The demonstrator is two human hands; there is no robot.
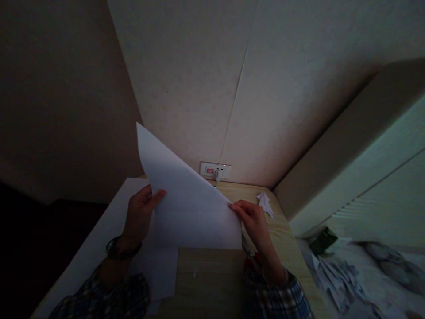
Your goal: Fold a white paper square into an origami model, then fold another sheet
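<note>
White paper sheet (192, 212) spans our two hands, in front of the tabletop's (212, 283) far edge, its long upper edge sloping down rightward. Our left hand (141, 212) pinches its left side; our right hand (255, 221) pinches the slope's lower end.

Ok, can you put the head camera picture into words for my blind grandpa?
A person's left hand and right hand hold up a sheet of white paper over a pale table. More white paper lies on the left, a small folded paper shape on the right, with a wall socket behind.
</note>
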